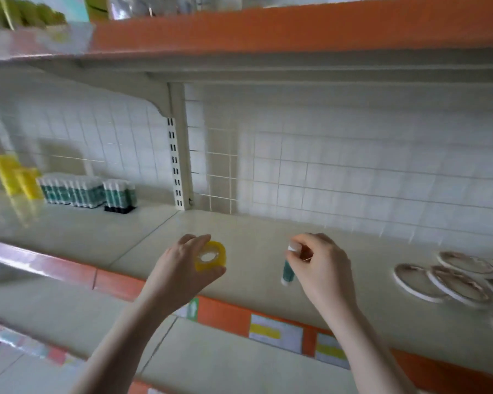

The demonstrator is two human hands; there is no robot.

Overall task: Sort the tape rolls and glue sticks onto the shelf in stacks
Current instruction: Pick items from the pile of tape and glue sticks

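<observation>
1. No brand reads anywhere: the price tags (275,332) on the shelf's orange front edge show yellow and white blocks, but the print is too blurred to make out.
2. A small green tag (193,309) with a white upward arrow sits on that same edge, below the left wrist.
3. The shelf (256,231) is smooth, glossy cream metal; behind it stands a white wire grid (219,177) over square white tiles.
4. The tape roll (211,256) is a translucent yellow ring with a pale core, shiny plastic.
5. The left hand (182,265) grips that roll, fingers curled over the top, thumb under it, holding it above the shelf's front part.
6. The glue stick (288,268) is a slim cylinder, teal body, white cap and white base.
7. The right hand (322,263) pinches the stick by its cap between thumb and fingertips, so it hangs almost upright above the shelf, right of the roll.
8. Back left on the shelf, glue sticks (74,191) of the same teal and white stand upright in tight rows, one group in a black tray.
9. Left of those rows are yellow packs (15,177), flat-sided and blurred.
10. Far right on the shelf lie flat oval rings (441,280), white-rimmed with brownish faces, overlapping each other.
</observation>
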